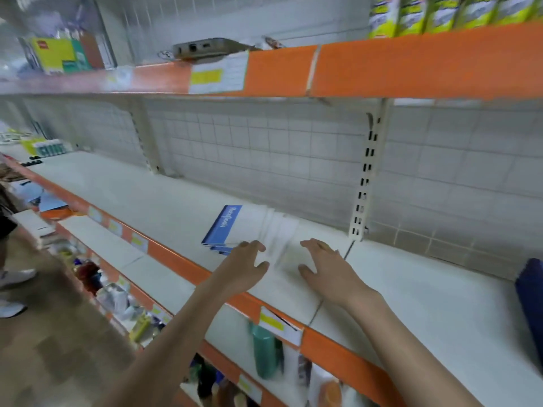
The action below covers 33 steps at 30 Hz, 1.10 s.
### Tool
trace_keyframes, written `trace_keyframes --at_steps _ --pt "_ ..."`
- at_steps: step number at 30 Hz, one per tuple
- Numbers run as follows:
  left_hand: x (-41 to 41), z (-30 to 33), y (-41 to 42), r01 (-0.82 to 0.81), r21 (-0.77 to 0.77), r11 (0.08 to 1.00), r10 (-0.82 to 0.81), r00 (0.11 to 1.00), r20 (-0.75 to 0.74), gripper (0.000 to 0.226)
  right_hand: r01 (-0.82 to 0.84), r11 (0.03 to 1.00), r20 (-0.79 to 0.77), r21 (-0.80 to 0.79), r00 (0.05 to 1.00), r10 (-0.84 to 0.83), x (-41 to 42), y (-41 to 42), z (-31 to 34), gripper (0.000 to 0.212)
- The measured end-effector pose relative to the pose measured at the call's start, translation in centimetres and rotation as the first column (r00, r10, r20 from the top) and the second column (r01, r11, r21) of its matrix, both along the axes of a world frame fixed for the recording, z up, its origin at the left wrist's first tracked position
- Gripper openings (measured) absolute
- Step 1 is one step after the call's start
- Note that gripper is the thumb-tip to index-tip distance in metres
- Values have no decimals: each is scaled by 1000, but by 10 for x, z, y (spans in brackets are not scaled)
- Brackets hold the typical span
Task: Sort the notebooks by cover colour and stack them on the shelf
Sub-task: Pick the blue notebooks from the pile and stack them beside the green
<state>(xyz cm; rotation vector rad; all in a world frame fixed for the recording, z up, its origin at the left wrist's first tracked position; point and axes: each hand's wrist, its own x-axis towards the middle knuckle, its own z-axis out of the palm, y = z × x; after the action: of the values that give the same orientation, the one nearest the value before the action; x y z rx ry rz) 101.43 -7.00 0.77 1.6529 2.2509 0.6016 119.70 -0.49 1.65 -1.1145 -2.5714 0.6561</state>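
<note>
Blue notebooks point(221, 227) lie stacked on the shelf point(141, 189), at 11 o'clock of both hands. Left hand point(244, 267) and right hand point(326, 267) hover just beside, fingers spread, holding nothing. Pale blurred sheets between them; a careless nudge could skew the stack.

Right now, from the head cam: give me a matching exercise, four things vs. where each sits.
Things:
1. blue-spined notebook stack
2. dark blue object
3. yellow-green boxes
4. teal bottle

Places:
A. top shelf, right
B. lower shelf, under a yellow price tag
C. middle shelf, just beyond the left hand
D. middle shelf, far right edge

Pairs: 1-C, 2-D, 3-A, 4-B
</note>
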Motion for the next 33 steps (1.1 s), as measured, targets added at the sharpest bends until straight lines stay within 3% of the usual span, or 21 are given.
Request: trace_keyframes --at_steps 19,33 --pt "-155 -19 15 -11 19 1000 10 999 40 41 23 999 27 30 999 -24 -162 22 -11 53" --pt "-217 -15 90 -52 -94 994 37 988 -152 45 183 983 11 1 983 -183 -237 62 -14 51"
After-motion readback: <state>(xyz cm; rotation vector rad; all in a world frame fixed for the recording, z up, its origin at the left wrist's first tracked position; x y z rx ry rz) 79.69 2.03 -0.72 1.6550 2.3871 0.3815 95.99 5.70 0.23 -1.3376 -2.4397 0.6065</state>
